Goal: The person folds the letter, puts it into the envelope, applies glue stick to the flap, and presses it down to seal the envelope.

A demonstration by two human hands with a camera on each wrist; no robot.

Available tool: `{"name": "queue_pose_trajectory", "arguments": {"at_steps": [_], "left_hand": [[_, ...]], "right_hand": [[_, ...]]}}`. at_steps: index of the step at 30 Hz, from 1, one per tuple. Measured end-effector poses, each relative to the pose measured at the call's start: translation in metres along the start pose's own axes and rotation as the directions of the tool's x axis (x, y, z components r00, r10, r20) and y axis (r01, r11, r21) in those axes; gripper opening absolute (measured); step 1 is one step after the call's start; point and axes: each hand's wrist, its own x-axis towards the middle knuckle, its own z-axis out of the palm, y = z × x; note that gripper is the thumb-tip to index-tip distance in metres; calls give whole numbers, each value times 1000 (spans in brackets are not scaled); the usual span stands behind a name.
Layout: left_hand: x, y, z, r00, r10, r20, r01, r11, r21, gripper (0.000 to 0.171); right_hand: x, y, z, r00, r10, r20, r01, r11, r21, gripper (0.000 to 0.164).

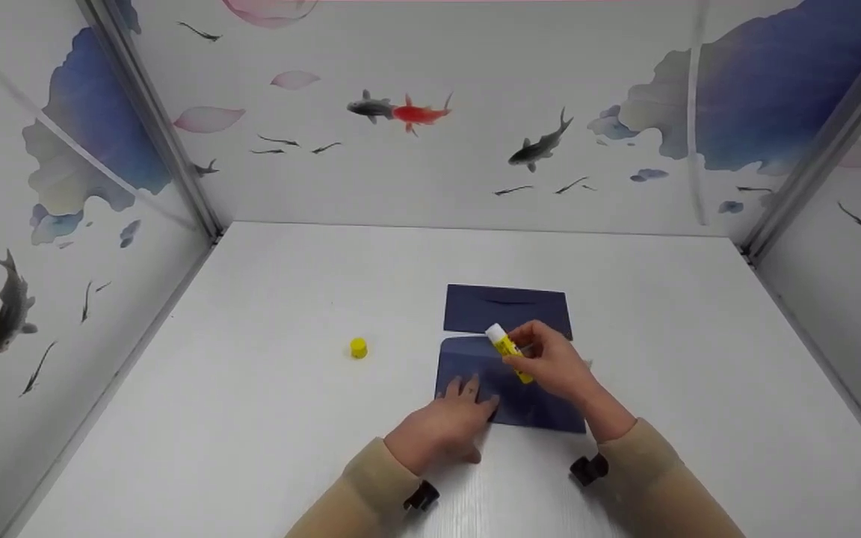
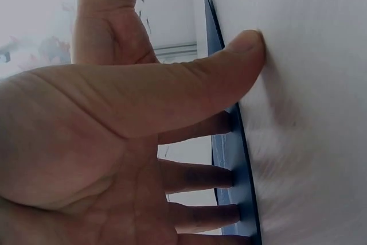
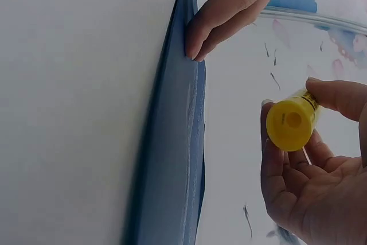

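Observation:
A dark blue paper envelope [image 1: 535, 407] lies on the white table in front of me. My left hand [image 1: 445, 426] rests on its left part, fingers spread and fairly straight, as the left wrist view shows with the fingertips on the blue paper [image 2: 245, 159]. Above the envelope, my right hand [image 1: 556, 365] pinches a yellow glue stick [image 1: 507, 346] between thumb and fingers. Its white end tilts up and to the left; the round yellow base [image 3: 289, 127] faces the right wrist camera. Left of the envelope stands a yellow cap [image 1: 358, 348].
Just beyond the envelope lies a second dark blue piece [image 1: 505, 308] with a slit-like line across it. The white table [image 1: 251, 388] is enclosed by white panels [image 1: 415, 179] printed with fish and petals, joined by metal posts [image 1: 154, 112].

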Motion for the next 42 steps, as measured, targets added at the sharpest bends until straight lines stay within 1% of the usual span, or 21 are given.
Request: {"name": "queue_pose_trajectory", "arguments": {"at_steps": [8,14,20,26,29,33,37,39,42], "left_hand": [[2,-1,0,1000,22,-9,-21,998,50,86],[1,-1,1,999,38,-35,-36,998,60,86],[0,-2,1,998,48,-39,-46,998,54,83],[0,-3,1,998,52,-33,-50,997,56,82],[0,-3,0,998,52,-32,-50,997,57,82],[-1,-2,1,998,55,-37,-52,997,65,80],[-1,-3,1,998,57,-38,-54,996,74,79],[-1,-3,1,997,61,-39,-58,996,75,80],[-2,-4,2,996,74,-50,-70,994,85,80]], "right_hand": [[15,-8,14,998,-69,12,70,992,-107,28],[25,-13,26,993,-112,33,116,977,-179,25],[34,-21,35,996,-74,42,80,983,-167,26],[42,-25,46,997,-59,58,65,993,-101,28],[45,-28,52,996,-67,65,72,994,-83,29],[48,-32,59,991,-110,79,119,986,-114,30],[49,-39,64,984,-133,118,153,972,-177,27],[50,-43,65,979,-134,155,166,962,-218,27],[51,-49,66,965,-141,222,202,938,-281,28]]}}
